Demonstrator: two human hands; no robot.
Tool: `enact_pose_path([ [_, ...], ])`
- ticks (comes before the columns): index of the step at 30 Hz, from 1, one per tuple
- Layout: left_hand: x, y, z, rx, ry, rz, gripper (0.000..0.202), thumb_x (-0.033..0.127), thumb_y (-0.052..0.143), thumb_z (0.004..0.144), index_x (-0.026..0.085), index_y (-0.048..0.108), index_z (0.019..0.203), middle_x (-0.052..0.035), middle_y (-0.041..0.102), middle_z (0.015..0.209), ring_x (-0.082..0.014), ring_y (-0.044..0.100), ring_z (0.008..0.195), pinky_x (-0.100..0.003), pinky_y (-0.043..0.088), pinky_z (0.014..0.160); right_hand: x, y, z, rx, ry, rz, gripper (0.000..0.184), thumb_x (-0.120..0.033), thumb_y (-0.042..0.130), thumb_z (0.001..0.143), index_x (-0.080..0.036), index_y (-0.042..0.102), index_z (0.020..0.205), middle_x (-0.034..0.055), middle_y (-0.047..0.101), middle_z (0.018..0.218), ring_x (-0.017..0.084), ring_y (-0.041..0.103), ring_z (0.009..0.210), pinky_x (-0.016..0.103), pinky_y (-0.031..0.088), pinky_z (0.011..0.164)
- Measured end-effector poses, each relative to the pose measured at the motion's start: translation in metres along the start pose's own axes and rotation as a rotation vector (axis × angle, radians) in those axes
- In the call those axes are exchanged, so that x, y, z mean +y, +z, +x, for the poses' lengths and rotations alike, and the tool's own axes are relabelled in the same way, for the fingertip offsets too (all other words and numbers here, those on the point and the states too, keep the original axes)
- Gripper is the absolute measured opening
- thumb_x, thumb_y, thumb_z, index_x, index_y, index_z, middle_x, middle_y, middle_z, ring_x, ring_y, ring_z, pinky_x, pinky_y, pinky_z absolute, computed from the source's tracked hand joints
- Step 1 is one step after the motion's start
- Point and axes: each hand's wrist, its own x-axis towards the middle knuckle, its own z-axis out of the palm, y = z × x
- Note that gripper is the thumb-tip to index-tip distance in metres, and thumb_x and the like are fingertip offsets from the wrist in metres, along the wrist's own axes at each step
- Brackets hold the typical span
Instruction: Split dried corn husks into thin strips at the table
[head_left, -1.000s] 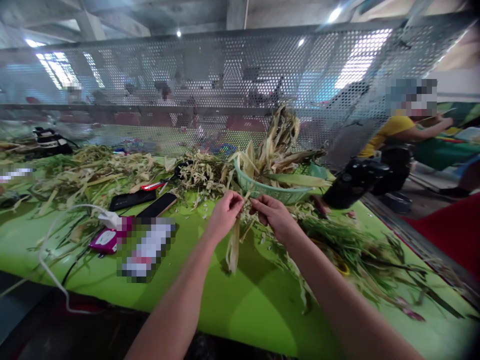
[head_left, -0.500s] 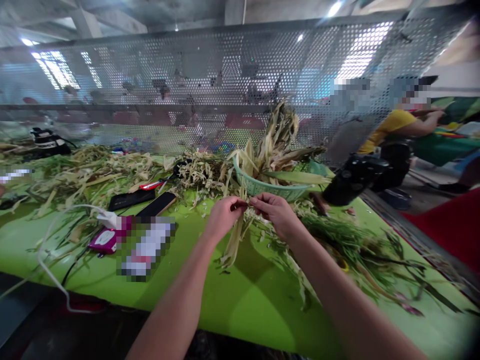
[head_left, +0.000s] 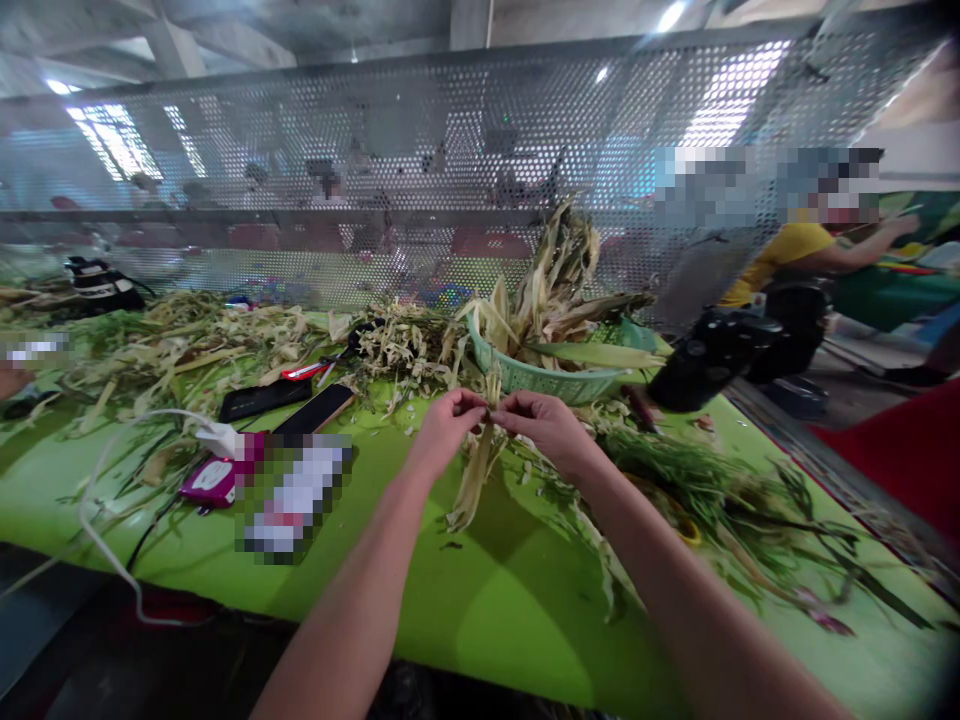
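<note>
My left hand and my right hand meet over the green table, fingertips pinched together. Both are closed on the top of a bunch of dry pale husk leaves that hangs down from them toward the table. Just behind my hands stands a teal plastic basket stuffed with more dried husks. Green stalks lie to the right of my right hand.
Husk litter covers the back left of the table. Two dark phones, red-handled scissors, a pink device with a white cable and a black camera lie around. A perforated metal screen closes the far side. A person in yellow sits at right.
My hands have drawn closer together and lifted slightly. The hanging husks have swung a little to the right beneath them.
</note>
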Motion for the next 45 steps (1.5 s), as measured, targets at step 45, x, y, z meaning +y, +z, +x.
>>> enact_pose_path([
  [45, 0.005, 0.009, -0.007, 0.147, 0.268, 0.393, 0.016, 0.009, 0.058, 0.077, 0.018, 0.065, 0.088, -0.005, 0.069, 0.089, -0.0149, 0.062, 0.08, -0.028, 0.047, 0.077, -0.004, 0.011, -0.007, 0.244, -0.28, -0.604, 0.009, -0.019, 0.054, 0.078, -0.02, 0.064, 0.077, 0.0044, 0.068, 0.077, 0.018, 0.059, 0.068, 0.027, 0.041, 0.064],
])
